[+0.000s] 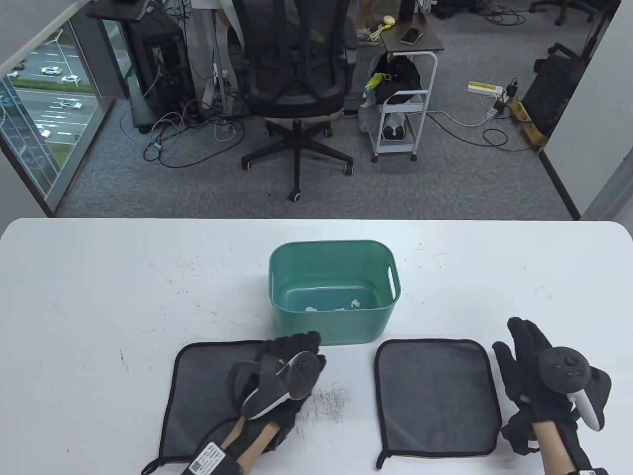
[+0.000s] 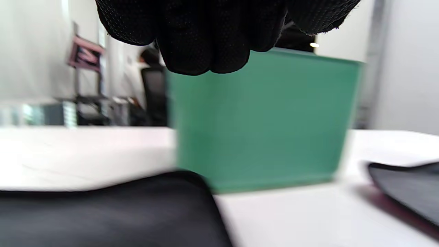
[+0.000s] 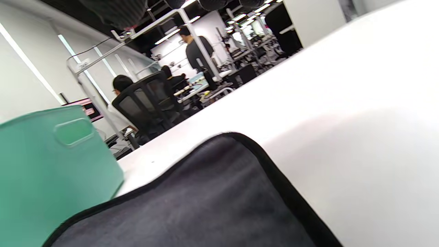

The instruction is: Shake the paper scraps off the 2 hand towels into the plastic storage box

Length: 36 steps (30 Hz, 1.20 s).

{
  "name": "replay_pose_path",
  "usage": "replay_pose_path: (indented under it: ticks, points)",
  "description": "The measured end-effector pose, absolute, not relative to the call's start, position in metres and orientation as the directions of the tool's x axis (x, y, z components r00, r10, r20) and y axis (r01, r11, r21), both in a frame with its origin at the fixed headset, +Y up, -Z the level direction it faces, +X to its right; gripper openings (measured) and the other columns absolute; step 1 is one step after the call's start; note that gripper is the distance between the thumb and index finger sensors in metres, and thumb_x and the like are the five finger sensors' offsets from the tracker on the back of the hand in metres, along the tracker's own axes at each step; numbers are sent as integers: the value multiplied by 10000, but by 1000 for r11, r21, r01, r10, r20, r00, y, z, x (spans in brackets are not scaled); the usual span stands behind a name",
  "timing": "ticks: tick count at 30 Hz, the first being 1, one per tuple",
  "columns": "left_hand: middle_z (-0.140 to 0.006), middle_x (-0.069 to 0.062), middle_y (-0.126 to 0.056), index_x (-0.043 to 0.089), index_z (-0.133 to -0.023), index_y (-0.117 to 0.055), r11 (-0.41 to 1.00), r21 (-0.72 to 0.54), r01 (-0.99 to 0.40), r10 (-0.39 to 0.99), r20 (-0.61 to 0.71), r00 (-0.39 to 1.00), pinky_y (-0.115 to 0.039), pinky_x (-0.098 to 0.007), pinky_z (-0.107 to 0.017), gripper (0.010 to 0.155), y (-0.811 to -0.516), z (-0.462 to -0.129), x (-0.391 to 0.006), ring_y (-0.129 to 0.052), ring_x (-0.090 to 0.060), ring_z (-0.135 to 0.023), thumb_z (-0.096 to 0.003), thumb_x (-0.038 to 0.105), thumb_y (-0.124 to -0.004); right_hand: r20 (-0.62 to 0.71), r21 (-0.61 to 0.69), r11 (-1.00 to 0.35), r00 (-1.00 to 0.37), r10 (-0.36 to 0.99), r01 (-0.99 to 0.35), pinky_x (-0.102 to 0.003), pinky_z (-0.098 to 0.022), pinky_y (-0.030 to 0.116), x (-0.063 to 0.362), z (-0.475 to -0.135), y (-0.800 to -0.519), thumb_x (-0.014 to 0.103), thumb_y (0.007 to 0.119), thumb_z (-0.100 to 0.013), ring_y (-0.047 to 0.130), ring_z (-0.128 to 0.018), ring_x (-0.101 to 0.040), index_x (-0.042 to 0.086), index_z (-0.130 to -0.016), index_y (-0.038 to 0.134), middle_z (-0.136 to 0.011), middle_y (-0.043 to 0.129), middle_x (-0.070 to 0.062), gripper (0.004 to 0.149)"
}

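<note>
White counter (image 1: 99, 297), scuffed with dark marks. Beyond it grey carpet (image 1: 445, 183). Black mesh chair (image 1: 295, 74) on castors at centre. White cart (image 1: 403, 99) to its right, phone (image 1: 411, 35) on top. Loose cables (image 1: 183, 133) left. Window (image 1: 34, 109) far left, overlooking a road.

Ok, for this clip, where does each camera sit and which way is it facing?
Table view: above the near table edge, looking down and out over the green box, two dark towels and the office floor; shows left hand on the left towel, right hand beside the right towel.
Left wrist view: low over the left towel, facing the box wall; gloved fingers hang from the top.
Right wrist view: low, tilted, across the right towel's corner toward the office; barely any glove.
All three share the box.
</note>
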<state>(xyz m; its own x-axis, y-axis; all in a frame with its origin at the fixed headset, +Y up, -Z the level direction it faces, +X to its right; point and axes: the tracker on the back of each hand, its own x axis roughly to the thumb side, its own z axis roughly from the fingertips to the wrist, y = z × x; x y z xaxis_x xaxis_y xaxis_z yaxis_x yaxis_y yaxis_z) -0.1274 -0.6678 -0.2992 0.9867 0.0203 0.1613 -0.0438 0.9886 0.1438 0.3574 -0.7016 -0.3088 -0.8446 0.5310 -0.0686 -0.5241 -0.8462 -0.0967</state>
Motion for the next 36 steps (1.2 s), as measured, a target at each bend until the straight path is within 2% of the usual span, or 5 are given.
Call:
replay_pose_path:
  ticks: [4,7,14,19,36]
  points:
    - [-1135,-36,-787,340,-1122,-625,968,248,-39,35,17,999,-634,-592,-765,631,-651,-298,-201,-780,-321,-1031,-544,588,-678,-7,-119,-874,-880,475,-471,-659,-749,399,341,-318,-675,503,733,-502,479,-1065,-442,300,-1086,474,-1167,463,-86,671]
    - [-1230,-66,-636,350,-1173,-497,950,311,5,14,-61,998,-516,-652,-796,707,-648,-299,-245,-596,-382,-1131,-538,609,-669,-12,-123,-904,-910,415,-410,-664,-754,366,332,-322,-664,514,726,-502,421,-1085,-442,318,-1098,423,-1187,410,-75,697]
    - [-1304,-74,-395,362,-1199,-344,962,274,-2,25,-79,997,-378,-706,-792,790,-668,-312,-309,-346,-442,-1178,-522,666,-613,-46,-101,-942,-944,327,-321,-672,-750,307,329,-321,-675,529,723,-500,338,-1098,-442,327,-1105,366,-1201,346,-72,731]
    - [-1307,-71,-368,372,-1199,-326,977,213,-25,42,-73,996,-363,-706,-796,786,-679,-320,-312,-316,-439,-1181,-526,664,-607,-69,-111,-951,-952,297,-289,-670,-750,295,329,-320,-678,533,713,-504,316,-1097,-442,323,-1106,341,-1202,312,-71,739]
    - [-1299,-77,-416,369,-1195,-363,971,237,-16,43,-110,993,-391,-704,-797,769,-679,-313,-316,-364,-429,-1181,-527,651,-618,-56,-101,-950,-952,302,-296,-673,-750,297,328,-327,-685,527,711,-506,321,-1097,-446,327,-1105,355,-1202,315,-68,725]
